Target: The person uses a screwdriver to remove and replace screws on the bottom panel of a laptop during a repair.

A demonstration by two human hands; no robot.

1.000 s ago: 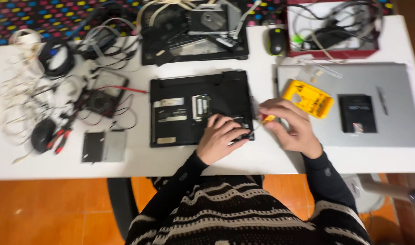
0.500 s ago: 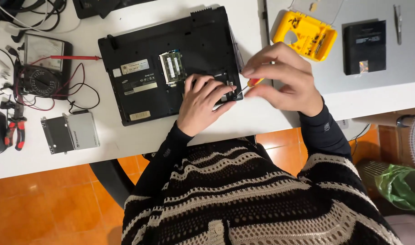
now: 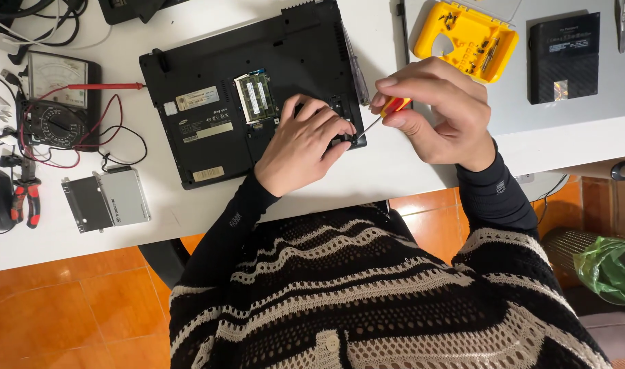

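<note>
Under the left hand (image 3: 302, 143), an upturned black laptop (image 3: 210, 96), pinned flat by spread fingers near its front right corner. Just right of that, the right hand (image 3: 432, 113), clenched around a small orange-handled screwdriver (image 3: 387, 113), tip angled down to the laptop's edge beside the left fingertips. Beyond the left hand's knuckles, an open bay with green memory sticks (image 3: 255, 96). Past the right hand, a yellow bit case (image 3: 466, 37) and a black drive (image 3: 564, 58). Likely risks: tip slipping out of a tiny screw head because of the slanted angle, stripping it or jabbing the nearby fingers; loosened screw rolling off the table edge (image 3: 394, 178) close by.
</note>
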